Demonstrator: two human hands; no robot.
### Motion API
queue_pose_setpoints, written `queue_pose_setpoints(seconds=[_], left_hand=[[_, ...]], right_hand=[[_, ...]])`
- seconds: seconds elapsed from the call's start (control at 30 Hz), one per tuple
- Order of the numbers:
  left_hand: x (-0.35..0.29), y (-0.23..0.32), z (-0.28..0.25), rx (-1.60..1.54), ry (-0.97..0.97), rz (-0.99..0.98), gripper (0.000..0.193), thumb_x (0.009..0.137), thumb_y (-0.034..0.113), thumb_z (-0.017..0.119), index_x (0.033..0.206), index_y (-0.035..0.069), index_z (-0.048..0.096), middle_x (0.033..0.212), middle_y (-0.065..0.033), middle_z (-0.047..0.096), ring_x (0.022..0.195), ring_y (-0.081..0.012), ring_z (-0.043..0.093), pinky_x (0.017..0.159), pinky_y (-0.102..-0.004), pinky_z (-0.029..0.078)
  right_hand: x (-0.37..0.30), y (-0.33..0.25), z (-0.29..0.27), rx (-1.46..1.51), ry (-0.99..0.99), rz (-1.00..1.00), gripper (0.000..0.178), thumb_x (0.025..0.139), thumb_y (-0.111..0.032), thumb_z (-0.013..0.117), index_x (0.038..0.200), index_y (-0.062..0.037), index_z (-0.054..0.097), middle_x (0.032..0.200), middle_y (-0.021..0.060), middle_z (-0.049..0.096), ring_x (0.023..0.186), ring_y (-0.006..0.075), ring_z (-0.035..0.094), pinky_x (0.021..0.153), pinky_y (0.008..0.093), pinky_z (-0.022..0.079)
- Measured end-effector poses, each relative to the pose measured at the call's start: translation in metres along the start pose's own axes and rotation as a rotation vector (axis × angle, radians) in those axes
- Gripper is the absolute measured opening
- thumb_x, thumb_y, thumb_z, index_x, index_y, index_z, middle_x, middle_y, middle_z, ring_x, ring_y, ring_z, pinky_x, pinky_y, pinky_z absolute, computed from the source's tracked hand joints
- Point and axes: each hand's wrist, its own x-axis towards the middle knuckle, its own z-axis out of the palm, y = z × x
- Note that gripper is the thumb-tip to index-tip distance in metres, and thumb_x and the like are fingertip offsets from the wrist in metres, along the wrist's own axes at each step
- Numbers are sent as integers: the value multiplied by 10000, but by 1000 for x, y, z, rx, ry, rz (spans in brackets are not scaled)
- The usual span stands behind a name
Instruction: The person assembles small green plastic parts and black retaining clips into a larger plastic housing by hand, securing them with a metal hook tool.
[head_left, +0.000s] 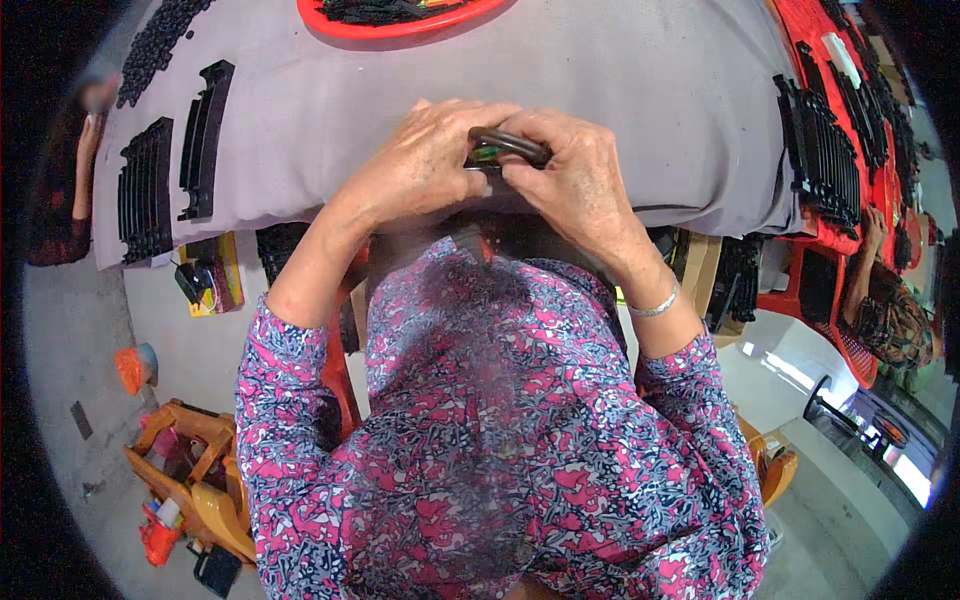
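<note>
Above the near edge of the grey-covered table, both my hands meet at a small dark, glossy curved piece [512,141] with a bit of green showing inside it. My left hand [430,152] has its fingers curled around the left end. On the other end, my right hand [573,160] pinches between thumb and fingers. Much of the piece is covered by my fingers, so its exact kind cannot be told.
Black slatted strips [147,190] lie at the left, near a heap of small black pieces [160,45]. A red basin [400,32] of black parts stands far off. More black strips [820,155] lie right. Other people sit left [82,175] and right [885,315].
</note>
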Motion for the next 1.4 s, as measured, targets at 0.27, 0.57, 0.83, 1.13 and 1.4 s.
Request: queue_pose_setpoints(seconds=[0.27, 0.57, 0.83, 1.13, 1.4], left_hand=[[-1, -3, -5, 30, 6, 111, 592, 693, 118, 688, 1274, 90, 576, 1098, -103, 650, 1091, -300, 586, 966, -428, 371], [-1, -4, -7, 75, 4, 144, 573, 704, 163, 713, 1261, 111, 590, 1041, -86, 668, 1051, -281, 597, 963, -412, 359], [-3, -3, -6, 119, 63, 158, 567, 715, 174, 707, 1262, 85, 586, 1092, -113, 636, 1070, -290, 583, 942, -413, 383], [-18, 5, -26, 57, -21, -132, 687, 702, 112, 765, 1346, 83, 531, 1155, -169, 600, 1088, -354, 577, 982, -438, 449], [-24, 7, 6, 40, 214, -5, 530, 736, 123, 742, 1234, 29, 587, 1003, -164, 595, 976, -361, 595, 853, -470, 465]], right_hand=[[-5, -5, 7, -229, 10, -82, 196, 747, -70, 678, 940, -82, 712, 968, 108, 683, 845, 360, 664, 739, 444, 551], [-6, -2, 9, -136, 66, -117, 201, 752, -57, 675, 946, -94, 707, 930, 108, 671, 844, 351, 662, 712, 442, 544], [-1, 2, 1, 114, 52, 19, 169, 825, -115, 698, 974, -46, 734, 851, 123, 716, 723, 264, 693, 657, 364, 536], [10, -10, -45, 668, 177, 270, 288, 960, -276, 601, 859, -28, 705, 623, -58, 503, 527, 4, 366, 455, 211, 259], [32, -11, -42, 1326, 167, 50, 514, 1009, -452, 462, 639, -100, 404, 571, -36, 245, 488, 89, 184, 457, 276, 157]])
